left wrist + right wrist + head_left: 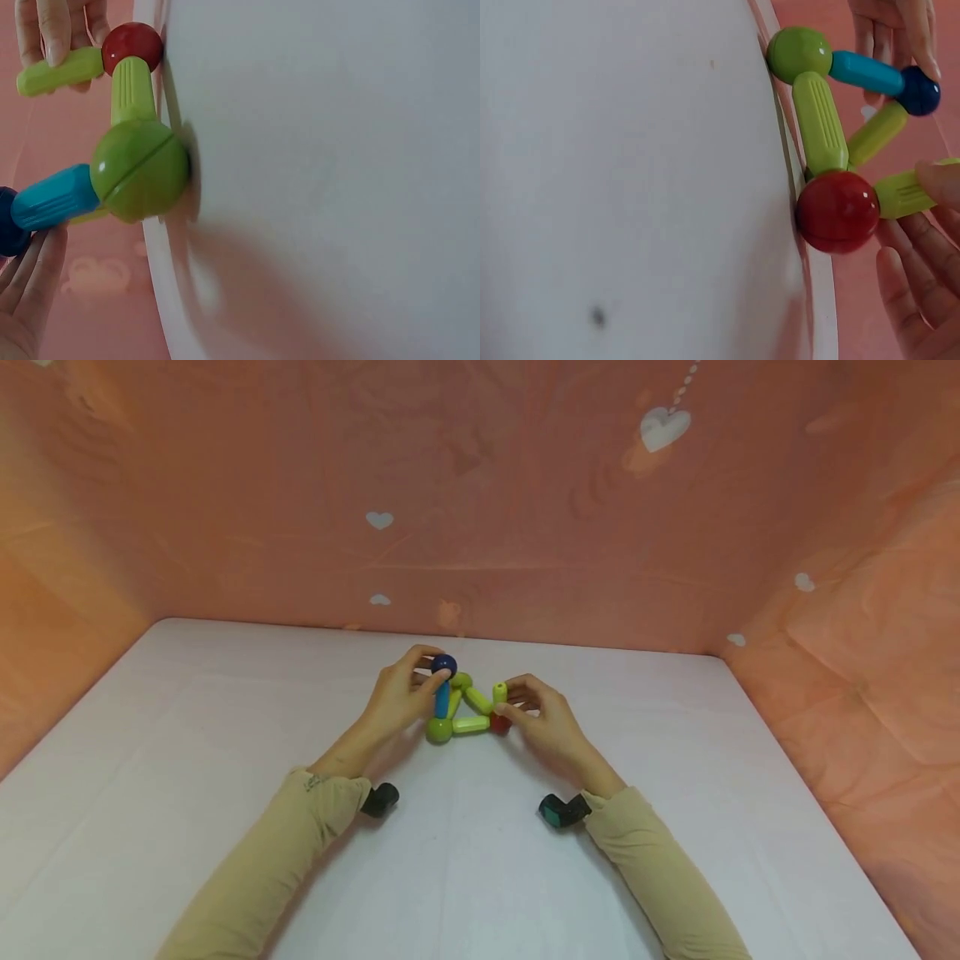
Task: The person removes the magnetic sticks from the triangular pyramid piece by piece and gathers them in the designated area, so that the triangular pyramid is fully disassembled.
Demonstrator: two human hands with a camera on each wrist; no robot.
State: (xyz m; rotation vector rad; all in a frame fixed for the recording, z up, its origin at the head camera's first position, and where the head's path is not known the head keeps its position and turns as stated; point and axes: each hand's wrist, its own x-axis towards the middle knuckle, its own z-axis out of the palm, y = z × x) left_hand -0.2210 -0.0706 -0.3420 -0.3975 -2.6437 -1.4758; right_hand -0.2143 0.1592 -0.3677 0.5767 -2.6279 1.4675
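A magnetic rod-and-ball frame stands on the white table. Its base is a triangle of light green rods between a green ball, a second green ball at the back and a red ball. From the front green ball rises a blue rod, topped by a dark blue ball. My left hand pinches that dark blue ball between thumb and fingers. With thumb and fingers, my right hand pinches an upright light green rod whose lower end meets the red ball.
Black wrist devices show at both beige sleeves. The white tabletop extends around the frame. An orange-pink cloth with white hearts hangs behind and at the sides.
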